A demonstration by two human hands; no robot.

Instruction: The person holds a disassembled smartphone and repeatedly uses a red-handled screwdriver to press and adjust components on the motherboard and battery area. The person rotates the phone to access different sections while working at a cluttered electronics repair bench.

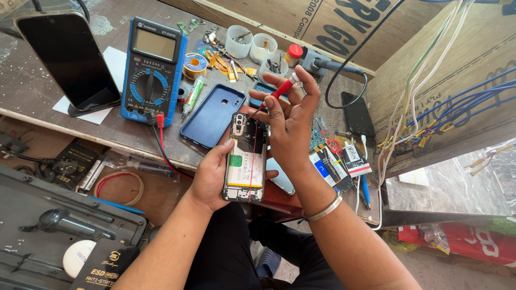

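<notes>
My left hand [211,174] grips an opened phone [246,159] from its left side, back cover off, with the battery and circuit board showing. My right hand [290,121] pinches a small red-handled screwdriver [275,94] with a white cap. Its tip touches the upper right part of the phone's board. A metal bangle sits on my right wrist. The phone is held just in front of the wooden bench edge.
On the bench lie a blue phone case [213,115], a blue multimeter [152,70] with red and black leads, a propped phone [70,59], solder wire, small plastic cups [238,41], a soldering iron [322,64], another dark phone [357,114] and loose parts. A grey tool tray [48,225] sits lower left.
</notes>
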